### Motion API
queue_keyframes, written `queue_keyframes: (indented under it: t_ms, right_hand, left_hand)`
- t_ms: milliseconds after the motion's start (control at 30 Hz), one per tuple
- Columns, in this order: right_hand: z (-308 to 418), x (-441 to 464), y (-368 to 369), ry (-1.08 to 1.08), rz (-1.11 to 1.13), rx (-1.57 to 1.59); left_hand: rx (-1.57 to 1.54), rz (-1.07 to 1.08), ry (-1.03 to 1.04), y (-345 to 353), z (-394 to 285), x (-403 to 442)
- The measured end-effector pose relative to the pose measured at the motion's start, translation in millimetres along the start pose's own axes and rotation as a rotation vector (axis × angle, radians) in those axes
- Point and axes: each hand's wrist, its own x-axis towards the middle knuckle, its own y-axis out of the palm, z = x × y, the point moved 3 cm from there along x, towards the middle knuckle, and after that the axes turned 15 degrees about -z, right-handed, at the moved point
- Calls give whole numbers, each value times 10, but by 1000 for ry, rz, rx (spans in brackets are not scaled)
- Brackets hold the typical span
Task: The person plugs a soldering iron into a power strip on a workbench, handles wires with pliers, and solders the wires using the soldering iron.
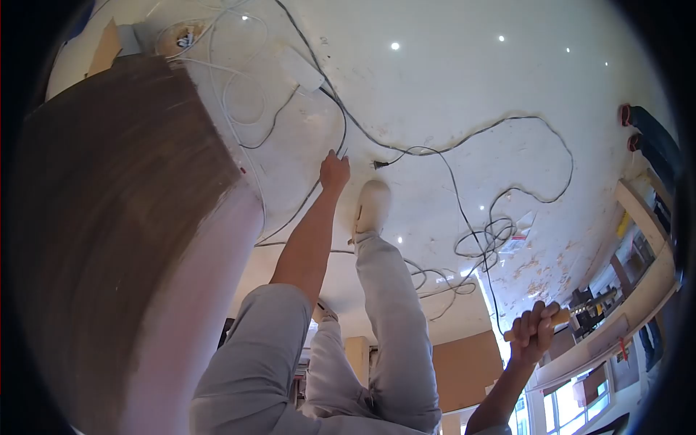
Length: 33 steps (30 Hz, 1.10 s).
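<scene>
My left hand (335, 172) reaches down near the floor, its fingers closed on a thin dark cable (344, 130) that leads from a white power strip (303, 71). A small pale bit shows at the fingertips, too small to name. My right hand (535, 332) is raised at the lower right, wrapped round the yellow handle (560, 317) of a tool. A metal part seems to extend from that handle, but against the cluttered background I cannot make out the tool's kind. A black plug (380, 165) lies on the floor just right of my left hand.
A curved brown-topped counter (123, 196) fills the left side. Long dark cables (493, 243) lie looped across the pale floor (435, 80), and white cable (235, 109) coils at upper left. Another person's legs (652, 138) stand at the far right, beside a curved wooden structure (649, 286).
</scene>
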Motion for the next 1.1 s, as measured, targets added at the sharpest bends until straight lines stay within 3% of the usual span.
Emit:
queue_keyframes:
  t_ms: [133,233,400,533,633,700,833,933,1033,1100]
  right_hand:
    - [-168,117,-176,73,14,-19]
    - [-241,207,-250,70,-42,-29]
    - [-126,123,-54,88,-82,-52]
    - [211,-204,268,48,-78,-59]
    - [836,-528,444,-89,-74,-117]
    - [1197,-788,485,-183,-107,-134]
    - [1799,-1216,704,-394,-29,-124]
    - [2212,-1582,1021,-516,147,-58]
    - [2429,-2245,1398,-614,246,-63]
    - [2445,-2789,1579,-684,293,-58]
  left_hand:
    - [68,257,-46,322,190,76]
    - [-173,129,-1,32,108,-466]
    - [-455,17,61,-2254,-474,-2031]
    - [-560,192,40,-4258,-888,-2848]
    - [-596,364,107,-5428,-1312,-3404]
    - [-700,358,260,-6087,-1411,-3772]
    - [-905,172,596,-7257,-1188,-4367]
    - [-859,84,677,-7965,-928,-4809]
    - [-1028,-152,700,-8664,-463,-4992]
    - [-995,-390,831,-9156,-161,-4953]
